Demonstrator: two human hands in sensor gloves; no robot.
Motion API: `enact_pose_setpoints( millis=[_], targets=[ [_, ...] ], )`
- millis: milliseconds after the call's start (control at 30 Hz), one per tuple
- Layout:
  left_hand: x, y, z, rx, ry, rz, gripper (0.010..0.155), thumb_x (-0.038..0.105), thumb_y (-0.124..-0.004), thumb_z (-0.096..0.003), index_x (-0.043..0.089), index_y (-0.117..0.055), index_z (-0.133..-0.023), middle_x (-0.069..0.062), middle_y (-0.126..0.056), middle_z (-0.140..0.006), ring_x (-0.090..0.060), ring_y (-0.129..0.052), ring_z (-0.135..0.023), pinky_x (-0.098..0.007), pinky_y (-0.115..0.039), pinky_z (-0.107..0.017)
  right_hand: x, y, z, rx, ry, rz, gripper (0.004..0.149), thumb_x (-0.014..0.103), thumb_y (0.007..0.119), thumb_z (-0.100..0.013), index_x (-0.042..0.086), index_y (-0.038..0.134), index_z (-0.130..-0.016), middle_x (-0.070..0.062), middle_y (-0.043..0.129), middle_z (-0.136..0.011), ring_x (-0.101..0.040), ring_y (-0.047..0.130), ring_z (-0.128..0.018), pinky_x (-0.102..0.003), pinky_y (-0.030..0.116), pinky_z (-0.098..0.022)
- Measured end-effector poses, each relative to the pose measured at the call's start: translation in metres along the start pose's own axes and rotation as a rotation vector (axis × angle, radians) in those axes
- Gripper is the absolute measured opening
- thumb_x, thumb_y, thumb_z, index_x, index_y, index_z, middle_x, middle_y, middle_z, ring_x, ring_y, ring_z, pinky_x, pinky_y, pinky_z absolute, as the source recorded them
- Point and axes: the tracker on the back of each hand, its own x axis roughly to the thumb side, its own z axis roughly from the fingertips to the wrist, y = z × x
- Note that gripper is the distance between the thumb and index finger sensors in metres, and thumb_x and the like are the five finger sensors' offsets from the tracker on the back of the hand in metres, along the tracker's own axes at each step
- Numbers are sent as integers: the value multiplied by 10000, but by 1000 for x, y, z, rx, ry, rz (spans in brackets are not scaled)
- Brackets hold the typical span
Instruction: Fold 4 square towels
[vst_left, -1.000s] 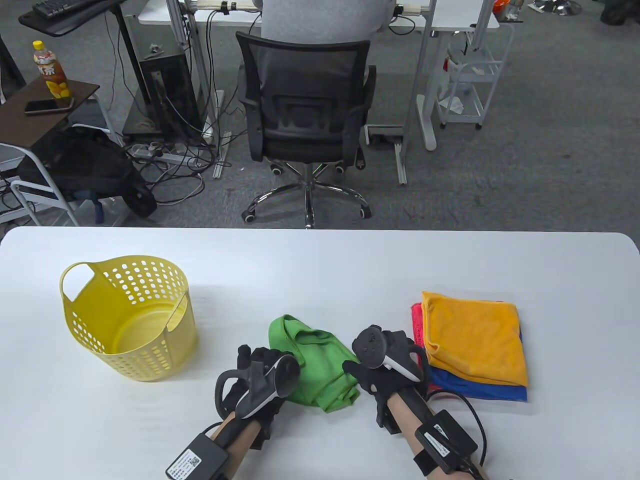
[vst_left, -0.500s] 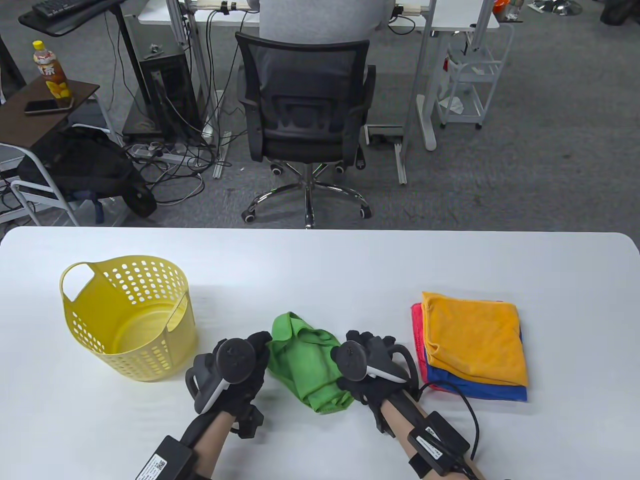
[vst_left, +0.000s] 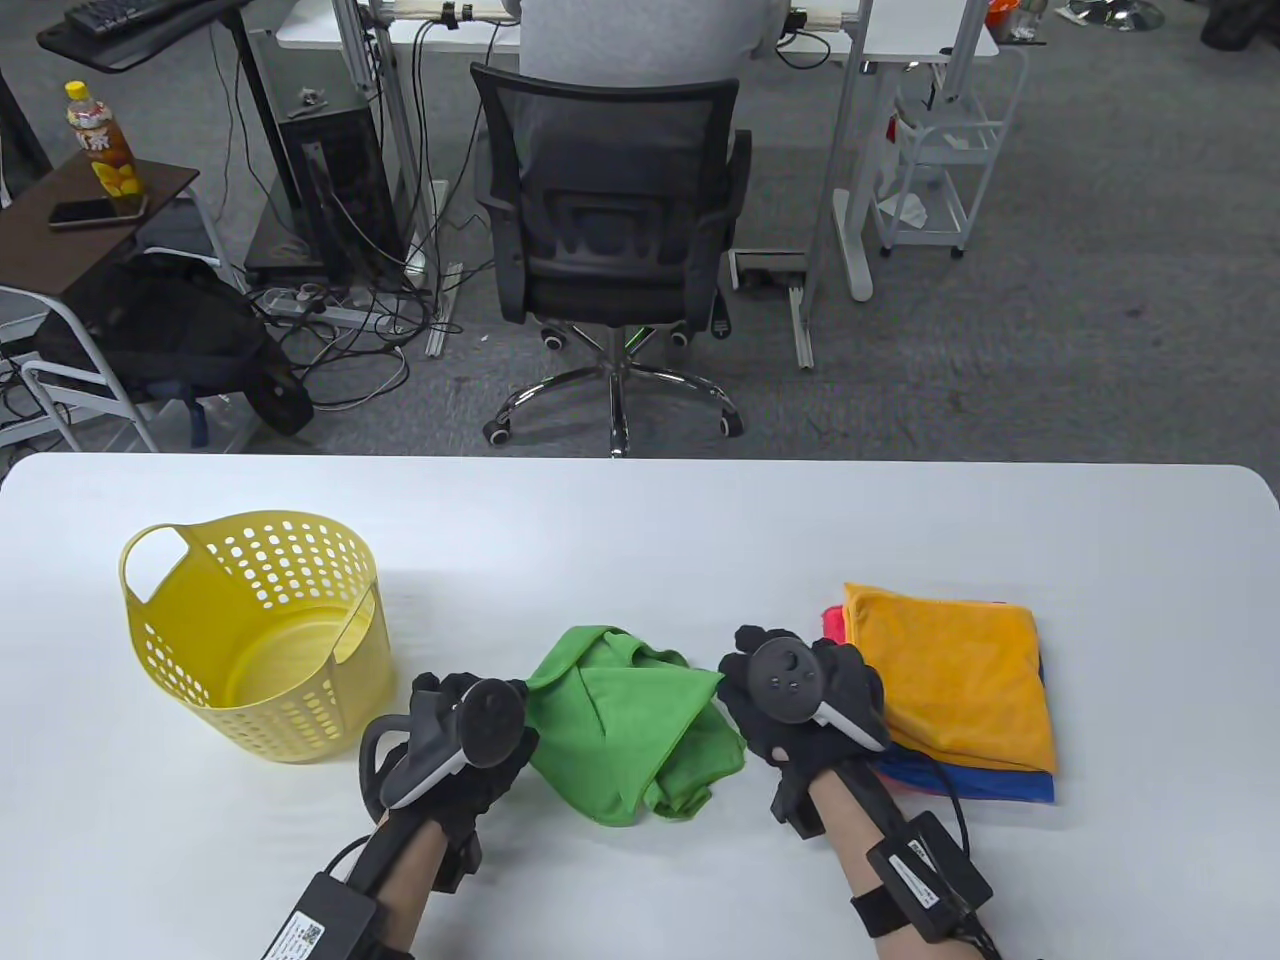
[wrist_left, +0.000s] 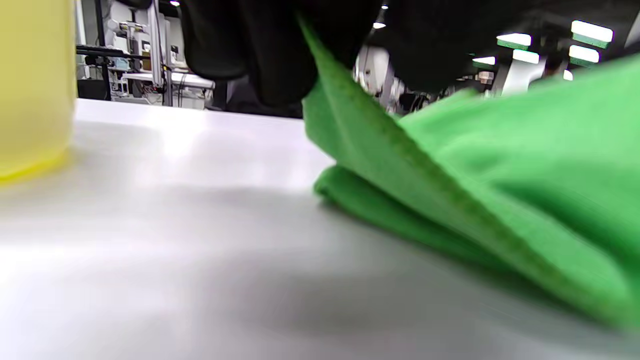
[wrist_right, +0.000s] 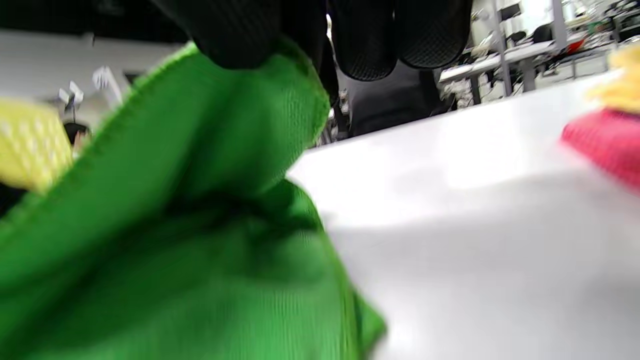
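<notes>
We see the green towel (vst_left: 630, 735) stretched crumpled between both hands, long axis left-right; left hand (vst_left: 465, 745) pinches its left edge, right hand (vst_left: 800, 700) seemingly grips the right corner, blurred. Neither hand is nearer.

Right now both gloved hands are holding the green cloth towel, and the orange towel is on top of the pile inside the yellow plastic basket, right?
Not quite. The folded orange towel tops a pile on the white table, not in the yellow plastic basket, as the table view shows. The left hand and right hand do hold the green cloth towel.
</notes>
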Motion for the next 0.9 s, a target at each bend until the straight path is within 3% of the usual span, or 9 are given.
enact_pose_setpoints(
  millis=[100,200,233,333,433,567,700,833,900],
  targets=[
    [2,-8,-2,11,41,-198,816,604,-898,-347,227,-734,-1051,-78,-798,-1004,-371,-697,-1070,-627,-455,-846,-10,-35,9,-119,18,-50,433,278,751,-535,46,873,-881,-275,711,-1097,-545,653,-968,-829,382,-621],
    [-2,-13,-4,-1,69,-266,833,611,-900,-316,238,-736,-1042,-73,-799,-998,-362,-698,-1070,-625,-451,-849,-22,-72,23,-257,33,-125,432,277,753,-536,32,873,-872,-275,725,-1086,-542,666,-960,-829,393,-621],
    [-4,-14,-4,10,84,-289,780,589,-901,-335,257,-744,-1023,-32,-815,-977,-345,-717,-1060,-620,-460,-850,-27,-85,29,-310,39,-164,430,275,750,-537,26,875,-863,-275,731,-1082,-541,670,-957,-828,397,-621],
    [-10,-4,0,156,111,-269,405,473,-855,-443,367,-884,-833,65,-945,-792,-228,-879,-949,-579,-529,-846,-35,-109,43,-373,19,-245,425,278,742,-541,-15,886,-814,-283,737,-1072,-548,671,-951,-834,392,-618],
    [-17,24,10,257,117,-112,395,483,-820,-457,396,-878,-838,67,-928,-846,-236,-855,-981,-588,-516,-848,-36,-127,55,-417,-22,-257,425,252,712,-545,-70,870,-772,-282,742,-1059,-544,672,-951,-836,398,-622],
    [-29,82,44,432,123,110,388,493,-811,-470,400,-880,-841,64,-745,-1135,-394,-661,-1128,-611,-489,-848,-30,-156,80,-530,-50,-211,426,249,679,-540,-59,844,-784,-268,734,-1059,-531,674,-957,-835,396,-632],
    [-34,138,97,645,35,343,390,455,-829,-476,368,-882,-852,88,-1032,-749,-215,-956,-912,-579,-562,-836,-11,-187,117,-691,-143,-228,427,264,681,-542,-46,850,-782,-261,751,-1048,-523,690,-950,-827,418,-635],
    [-33,177,146,813,16,314,408,478,-820,-491,323,-901,-860,79,-1042,-685,-204,-966,-883,-584,-561,-835,19,-214,166,-849,-229,-209,424,255,689,-543,-42,854,-798,-259,750,-1058,-524,692,-953,-821,433,-637],
    [-32,192,161,819,9,269,413,494,-811,-494,309,-909,-850,73,-1045,-664,-206,-968,-876,-588,-560,-837,31,-221,184,-875,-236,-160,420,244,689,-546,-37,851,-814,-256,739,-1073,-520,685,-965,-816,436,-644]
  ],
)
